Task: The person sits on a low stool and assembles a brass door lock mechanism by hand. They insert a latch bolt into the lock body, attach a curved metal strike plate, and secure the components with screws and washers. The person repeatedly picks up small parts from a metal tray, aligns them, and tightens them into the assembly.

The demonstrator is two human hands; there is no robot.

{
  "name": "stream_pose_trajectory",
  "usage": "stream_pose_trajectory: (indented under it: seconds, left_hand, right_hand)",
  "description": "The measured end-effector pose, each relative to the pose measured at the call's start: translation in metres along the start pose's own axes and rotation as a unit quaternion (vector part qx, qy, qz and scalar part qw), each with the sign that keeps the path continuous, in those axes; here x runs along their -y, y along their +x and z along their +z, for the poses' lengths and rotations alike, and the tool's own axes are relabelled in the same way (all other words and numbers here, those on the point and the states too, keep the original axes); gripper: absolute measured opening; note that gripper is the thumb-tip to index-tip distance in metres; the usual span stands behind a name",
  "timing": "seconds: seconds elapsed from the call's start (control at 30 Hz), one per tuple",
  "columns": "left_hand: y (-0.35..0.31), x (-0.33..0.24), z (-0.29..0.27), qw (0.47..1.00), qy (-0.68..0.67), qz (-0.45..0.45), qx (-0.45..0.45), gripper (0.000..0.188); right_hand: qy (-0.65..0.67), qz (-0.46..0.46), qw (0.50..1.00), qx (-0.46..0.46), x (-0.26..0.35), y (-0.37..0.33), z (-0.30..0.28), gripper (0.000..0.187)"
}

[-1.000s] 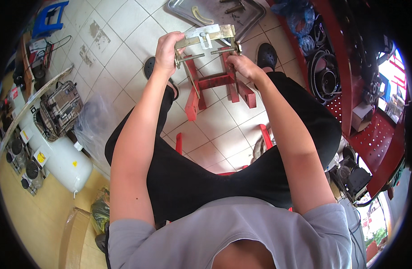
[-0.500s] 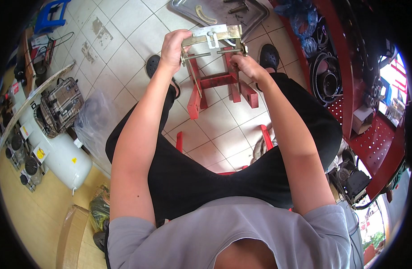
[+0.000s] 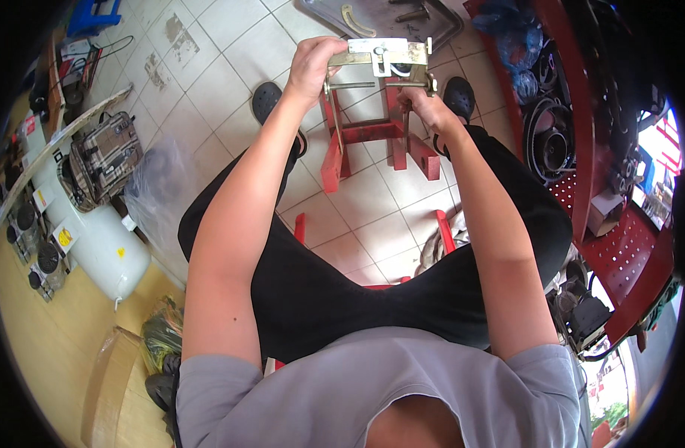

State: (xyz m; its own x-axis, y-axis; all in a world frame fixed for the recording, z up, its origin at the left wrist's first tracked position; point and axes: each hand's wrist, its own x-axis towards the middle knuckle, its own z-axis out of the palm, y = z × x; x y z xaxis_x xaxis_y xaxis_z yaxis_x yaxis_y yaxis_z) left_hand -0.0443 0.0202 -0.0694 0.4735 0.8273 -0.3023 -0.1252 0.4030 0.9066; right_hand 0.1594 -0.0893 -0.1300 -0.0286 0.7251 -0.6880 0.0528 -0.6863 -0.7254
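Observation:
Between my hands is a brass-coloured metal bracket (image 3: pixel 416 54) with a pale slotted plate (image 3: pixel 366 47) across its top and long threaded bolts (image 3: pixel 355 86) at both sides. My left hand (image 3: pixel 310 72) is closed on the left end, thumb at the top edge. Lower down, my right hand (image 3: pixel 433 112) has its fingers curled at the right end, beside the right bolt; its fingertips are partly hidden. Under the bracket stands a red metal stand (image 3: pixel 368 133) on the tiled floor. Whether the bracket touches it I cannot tell.
A grey tray (image 3: pixel 451 30) with a curved slotted piece (image 3: pixel 355 21) and bolts lies beyond the bracket. Red shelving (image 3: pixel 574 142) holding coiled parts runs along the right. A white tank (image 3: pixel 107 254), a plaid bag (image 3: pixel 107 160) and a plastic bag (image 3: pixel 163 187) are at the left.
The bracket and both hands have shifted a little to the right, and the bracket now sits more level. The whole view has shifted slightly too. Both hands keep their hold.

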Motion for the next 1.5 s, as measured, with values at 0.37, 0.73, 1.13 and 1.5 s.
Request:
stream_pose_trajectory:
  seconds: [0.37, 0.73, 1.13, 1.5]
  left_hand:
    - [-0.001, 0.007, -0.003, 1.0, 0.0, 0.015, -0.004, 0.023]
    - [-0.004, 0.008, -0.001, 0.999, 0.034, 0.01, -0.009, 0.025]
    - [-0.009, 0.011, -0.003, 0.999, 0.039, -0.013, -0.009, 0.025]
    - [-0.003, 0.015, -0.016, 0.998, 0.055, -0.012, 0.022, 0.031]
  right_hand:
    - [-0.038, -0.098, 0.994, -0.016, -0.001, 0.007, 0.001, 0.028]
    - [-0.01, -0.136, 0.99, 0.039, -0.02, 0.022, -0.007, 0.035]
    - [-0.079, -0.122, 0.989, 0.006, -0.023, 0.016, -0.004, 0.041]
    - [-0.067, -0.106, 0.992, -0.009, -0.015, 0.013, -0.002, 0.034]
